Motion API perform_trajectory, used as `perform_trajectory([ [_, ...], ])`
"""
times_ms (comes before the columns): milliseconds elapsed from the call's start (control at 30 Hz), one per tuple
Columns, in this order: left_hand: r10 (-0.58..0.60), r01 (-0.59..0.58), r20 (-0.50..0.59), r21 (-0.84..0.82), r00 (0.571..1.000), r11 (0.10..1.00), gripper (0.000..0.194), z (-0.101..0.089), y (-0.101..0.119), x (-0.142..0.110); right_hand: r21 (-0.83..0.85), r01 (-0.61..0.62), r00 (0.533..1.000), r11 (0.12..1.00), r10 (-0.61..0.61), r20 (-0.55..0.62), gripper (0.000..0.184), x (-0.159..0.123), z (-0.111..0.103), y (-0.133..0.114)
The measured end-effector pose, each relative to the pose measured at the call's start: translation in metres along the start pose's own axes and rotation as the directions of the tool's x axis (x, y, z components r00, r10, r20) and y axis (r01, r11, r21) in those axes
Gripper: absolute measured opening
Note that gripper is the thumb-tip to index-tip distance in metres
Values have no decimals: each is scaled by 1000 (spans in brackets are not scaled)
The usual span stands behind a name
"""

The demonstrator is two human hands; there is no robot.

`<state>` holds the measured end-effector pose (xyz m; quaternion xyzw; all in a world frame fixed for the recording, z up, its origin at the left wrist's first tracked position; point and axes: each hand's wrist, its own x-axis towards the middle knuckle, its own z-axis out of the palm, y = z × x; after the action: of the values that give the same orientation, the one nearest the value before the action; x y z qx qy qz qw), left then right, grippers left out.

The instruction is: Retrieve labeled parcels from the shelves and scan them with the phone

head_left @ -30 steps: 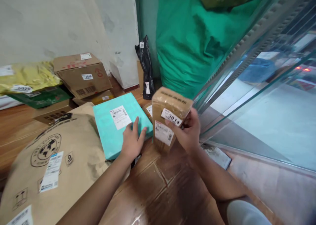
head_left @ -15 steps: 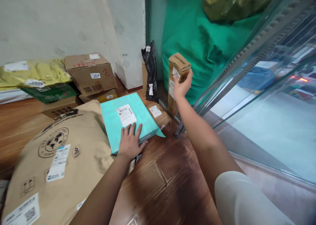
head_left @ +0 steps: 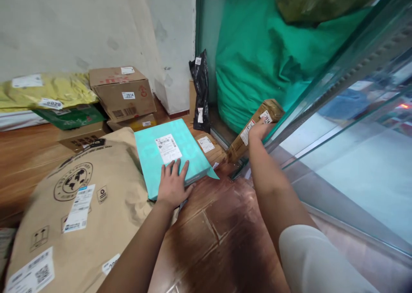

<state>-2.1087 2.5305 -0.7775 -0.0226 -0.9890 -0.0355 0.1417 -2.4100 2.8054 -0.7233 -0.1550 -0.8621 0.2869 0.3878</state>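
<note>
Tilted beside the glass door (head_left: 354,177), the long carton (head_left: 247,133) could topple if the right hand (head_left: 260,131) loosens its grip round the upper end, while the left hand (head_left: 174,185) lies spread on the turquoise parcel (head_left: 191,151).

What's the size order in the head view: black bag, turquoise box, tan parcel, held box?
1. Tan parcel, by far, though it's closest to the camera and runs off the frame
2. Turquoise box, partly under a hand
3. Held box and black bag: too alike to rank
</note>
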Motion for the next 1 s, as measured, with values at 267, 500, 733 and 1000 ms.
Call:
perform_trajectory([
  [267,-1,1,-9,-10,1000,1000,76,0,0,-1,-196,331,936,923,-348,-59,51,-13,-23,-15],
  [500,-7,7,6,-2,1000,1000,78,0,1,0,-370,439,898,819,-414,149,43,21,-25,-34],
  [733,-1,1,12,-3,1000,1000,78,-3,1,-1,-262,694,684,670,-500,531,37,62,-18,-46],
  [1000,-12,13,21,-34,1000,999,80,-1,-2,-1,-380,690,685,616,-387,617,51,70,-24,-51],
])
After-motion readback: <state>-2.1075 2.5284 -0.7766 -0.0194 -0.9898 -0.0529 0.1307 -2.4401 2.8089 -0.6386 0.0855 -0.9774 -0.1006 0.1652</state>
